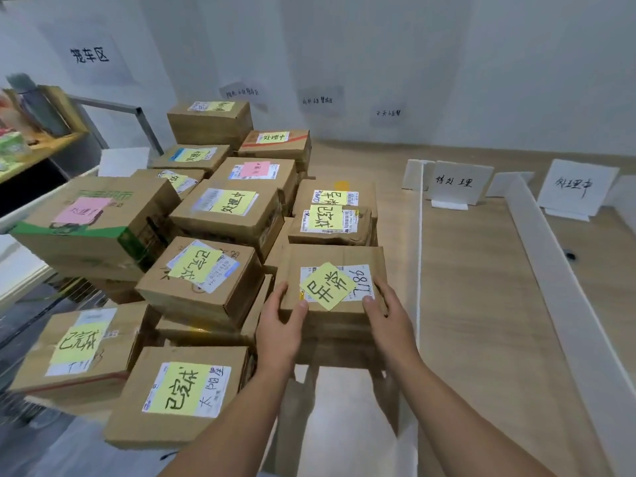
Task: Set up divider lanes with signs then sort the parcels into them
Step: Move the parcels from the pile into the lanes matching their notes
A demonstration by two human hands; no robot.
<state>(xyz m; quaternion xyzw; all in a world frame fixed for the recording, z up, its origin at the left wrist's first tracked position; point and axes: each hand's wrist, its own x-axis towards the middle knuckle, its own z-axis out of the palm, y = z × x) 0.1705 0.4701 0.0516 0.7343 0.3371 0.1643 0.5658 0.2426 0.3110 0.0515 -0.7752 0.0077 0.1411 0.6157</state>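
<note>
Both left hand (280, 320) and right hand (387, 313) grip the parcel (330, 258) at its near corners, palms hiding its front.

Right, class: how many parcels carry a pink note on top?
2. One is the green-printed parcel at the far left; the other is a plain parcel mid-pile, toward the back. Parcels lower in the stacks may hide more.

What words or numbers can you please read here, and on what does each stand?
"笼车区": large wall sheet.
"待处理": left lane sign.
"处理中": right lane sign.
"异常", "7186": gripped parcel, in left hand and right hand.
"已完成": nearest parcel.
Small wall sheets: too blurred.
</note>
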